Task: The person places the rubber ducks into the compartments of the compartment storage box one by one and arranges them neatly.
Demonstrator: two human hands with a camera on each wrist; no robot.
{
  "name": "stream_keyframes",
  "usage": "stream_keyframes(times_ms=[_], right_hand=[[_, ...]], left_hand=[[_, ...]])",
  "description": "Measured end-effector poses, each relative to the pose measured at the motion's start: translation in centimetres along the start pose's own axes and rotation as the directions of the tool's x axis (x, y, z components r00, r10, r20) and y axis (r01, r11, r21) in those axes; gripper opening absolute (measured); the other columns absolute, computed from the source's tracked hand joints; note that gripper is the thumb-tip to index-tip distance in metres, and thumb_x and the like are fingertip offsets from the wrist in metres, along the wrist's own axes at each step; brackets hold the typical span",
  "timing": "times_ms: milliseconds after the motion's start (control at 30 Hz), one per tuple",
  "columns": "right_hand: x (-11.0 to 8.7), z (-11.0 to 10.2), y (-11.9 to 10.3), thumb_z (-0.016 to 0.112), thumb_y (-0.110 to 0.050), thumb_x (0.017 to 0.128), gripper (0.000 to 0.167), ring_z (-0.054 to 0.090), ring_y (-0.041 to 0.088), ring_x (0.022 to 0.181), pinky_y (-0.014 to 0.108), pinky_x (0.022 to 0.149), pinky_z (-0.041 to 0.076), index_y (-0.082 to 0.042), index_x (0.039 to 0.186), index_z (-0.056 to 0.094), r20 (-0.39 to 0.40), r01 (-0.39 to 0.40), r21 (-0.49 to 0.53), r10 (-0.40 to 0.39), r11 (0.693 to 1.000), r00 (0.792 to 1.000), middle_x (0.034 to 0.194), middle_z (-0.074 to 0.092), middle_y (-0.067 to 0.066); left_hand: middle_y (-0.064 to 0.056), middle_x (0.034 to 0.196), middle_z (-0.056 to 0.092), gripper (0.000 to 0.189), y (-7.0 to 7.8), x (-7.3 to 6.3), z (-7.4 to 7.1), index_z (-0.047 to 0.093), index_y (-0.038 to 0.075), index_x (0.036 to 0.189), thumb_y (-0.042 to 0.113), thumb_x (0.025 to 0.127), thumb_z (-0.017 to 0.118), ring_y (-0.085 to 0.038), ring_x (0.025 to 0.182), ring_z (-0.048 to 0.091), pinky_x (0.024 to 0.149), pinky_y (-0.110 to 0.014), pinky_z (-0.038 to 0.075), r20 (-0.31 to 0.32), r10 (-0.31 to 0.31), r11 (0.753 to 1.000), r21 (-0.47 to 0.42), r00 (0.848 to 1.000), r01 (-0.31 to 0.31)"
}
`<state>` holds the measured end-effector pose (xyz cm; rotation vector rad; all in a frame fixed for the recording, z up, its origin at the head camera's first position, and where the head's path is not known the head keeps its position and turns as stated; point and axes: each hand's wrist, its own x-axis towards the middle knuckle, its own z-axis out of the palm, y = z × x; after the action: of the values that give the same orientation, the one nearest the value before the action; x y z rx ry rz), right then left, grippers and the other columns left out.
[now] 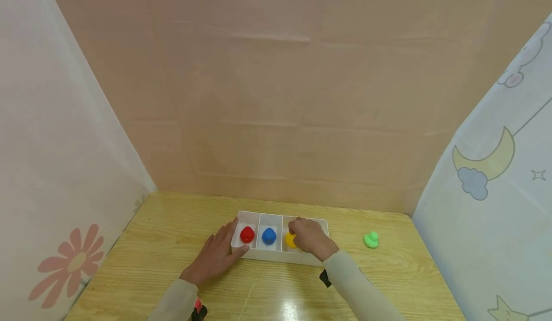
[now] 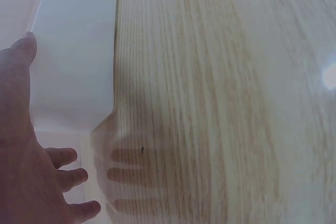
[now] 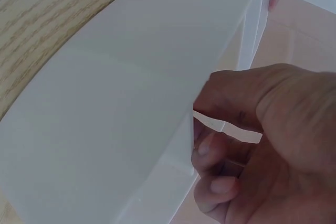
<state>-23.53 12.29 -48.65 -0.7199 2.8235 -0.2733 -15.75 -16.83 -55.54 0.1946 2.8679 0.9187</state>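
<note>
A long white divided tray (image 1: 276, 255) lies on the table with its long side toward me. My left hand (image 1: 215, 256) rests against its left end, fingers extended and thumb at the front rim; the left wrist view shows three fingers spread past the corner. A small rounded red toy (image 1: 247, 235) sits in the leftmost compartment, and a similar blue toy (image 1: 269, 236) in the one beside it. Over the right part, my right hand (image 1: 310, 237) reaches in with curled fingers and grips a yellow toy (image 1: 291, 240), partly hidden by the fingers.
A small green toy (image 1: 371, 239) with a round knob on top lies on the wooden table (image 1: 258, 292), right of the tray. A tan backdrop (image 1: 284, 96) stands behind the table, with printed white sheets along both sides.
</note>
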Motion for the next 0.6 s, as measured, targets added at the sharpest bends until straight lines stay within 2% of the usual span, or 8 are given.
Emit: stream_keyframes(times_ms=[300,600], right_hand=[[0.19,0.07,0.03,0.082,-0.012,0.092,0.009,0.053,0.018,0.072,0.035,0.072,0.053,-0.006,0.094,0.074,0.014,0.001,-0.004,-0.001,1.000,1.000,0.087,0.069,0.003],[0.16,0.09,0.06,0.082,-0.012,0.092,0.012,0.051,0.017,0.071,0.032,0.067,0.047,-0.009,0.088,0.071,0.010,-0.005,-0.006,0.005,1.000,1.000,0.083,0.065,0.001]], left_hand=[[-0.013,0.178,0.027,0.099,-0.02,0.06,0.10,0.010,0.023,0.174,0.077,0.100,0.049,-0.044,0.163,0.028,0.128,-0.075,0.022,-0.002,-0.002,1.000,0.010,1.000,0.002],[-0.013,0.178,0.026,0.099,0.07,-0.03,0.04,0.009,0.025,0.174,0.078,0.100,0.048,-0.044,0.164,0.027,0.129,-0.075,0.021,0.006,-0.008,1.000,0.003,1.000,0.008]])
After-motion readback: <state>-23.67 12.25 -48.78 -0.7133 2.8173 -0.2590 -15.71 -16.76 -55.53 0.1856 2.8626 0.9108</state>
